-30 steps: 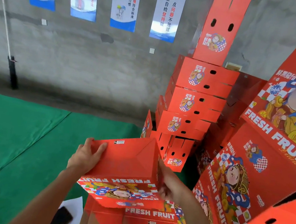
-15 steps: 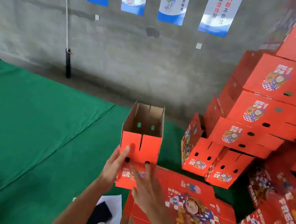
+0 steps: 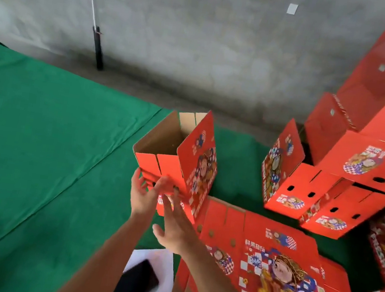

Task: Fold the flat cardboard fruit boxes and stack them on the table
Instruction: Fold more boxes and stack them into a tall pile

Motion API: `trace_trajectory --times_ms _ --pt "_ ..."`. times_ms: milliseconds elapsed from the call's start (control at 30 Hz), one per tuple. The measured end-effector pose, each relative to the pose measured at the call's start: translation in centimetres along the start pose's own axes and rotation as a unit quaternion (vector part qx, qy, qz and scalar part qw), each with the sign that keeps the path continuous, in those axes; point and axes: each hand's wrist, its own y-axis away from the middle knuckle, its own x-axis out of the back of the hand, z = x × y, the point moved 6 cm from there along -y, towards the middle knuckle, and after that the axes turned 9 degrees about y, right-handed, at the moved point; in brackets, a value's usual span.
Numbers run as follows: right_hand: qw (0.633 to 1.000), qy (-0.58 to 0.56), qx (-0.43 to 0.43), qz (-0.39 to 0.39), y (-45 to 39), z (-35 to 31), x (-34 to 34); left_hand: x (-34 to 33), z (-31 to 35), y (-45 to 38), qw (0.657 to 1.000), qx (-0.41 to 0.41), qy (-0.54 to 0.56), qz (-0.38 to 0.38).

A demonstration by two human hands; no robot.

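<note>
Left hand [image 3: 144, 195] fingers spread against the near end of the folded box [image 3: 177, 158] at frame centre on the green counter [image 3: 37, 133], right hand [image 3: 173, 226] open just below, gripping nothing; light, stiff, crushable cardboard, best held by its walls.

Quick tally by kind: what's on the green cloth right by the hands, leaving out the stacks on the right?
Half-folded open box: 1
Flat box topping the near pile: 1
Dark phone: 1
White paper under it: 1
Total: 4
</note>
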Motion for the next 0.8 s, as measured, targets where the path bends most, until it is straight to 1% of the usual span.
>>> trace_trajectory --times_ms 133,200,267,300,367,433,500,600,633,667,733,767,800 --pt "0.999 -0.032 0.024 -0.001 -2.7 -0.1 0.2 0.4 1.4 -1.4 0.997 -0.039 -0.049 0.038" --pt "0.997 -0.073 0.028 -0.008 -3.2 -0.3 -0.5 1.1 1.5 -1.7 0.994 -0.046 -0.089 0.048" --pt "0.993 -0.116 0.012 -0.019 -3.3 -0.5 -1.4 1.6 1.2 -1.7 0.991 -0.054 -0.12 0.027" --pt "0.993 -0.118 0.002 -0.018 -3.2 -0.6 -1.8 1.6 1.0 -1.6 0.99 -0.059 -0.128 0.008" --pt "0.994 -0.112 -0.011 0.007 -3.0 -0.7 -1.9 1.6 0.8 -1.4 0.99 -0.059 -0.13 -0.013" --pt "0.99 -0.129 -0.013 0.052 -2.6 -0.7 -1.0 1.6 0.8 -1.0 0.991 -0.059 -0.122 -0.014" --pt "0.986 -0.138 -0.014 0.09 -1.9 -0.4 0.1 1.7 0.8 -0.4 0.991 -0.066 -0.117 -0.005" --pt "0.982 -0.12 -0.034 0.144 0.5 1.4 1.8 1.5 0.6 1.8 0.986 -0.081 -0.147 0.023" --pt "0.981 -0.107 -0.052 0.152 1.6 2.4 2.1 1.1 0.0 3.0 0.983 -0.088 -0.161 0.012" --pt "0.981 -0.093 -0.074 0.156 3.1 3.6 2.2 0.3 -0.8 4.4 0.98 -0.086 -0.179 -0.018" --pt "0.978 -0.067 -0.12 0.157 6.8 6.4 1.8 -1.8 -3.3 7.8 0.969 -0.052 -0.215 -0.111" --pt "0.976 -0.059 -0.145 0.15 9.1 8.2 1.2 -2.8 -4.8 9.7 0.963 -0.031 -0.213 -0.162" --pt "0.975 -0.05 -0.172 0.132 11.6 10.0 0.4 -3.6 -6.2 11.6 0.952 -0.036 -0.228 -0.202"
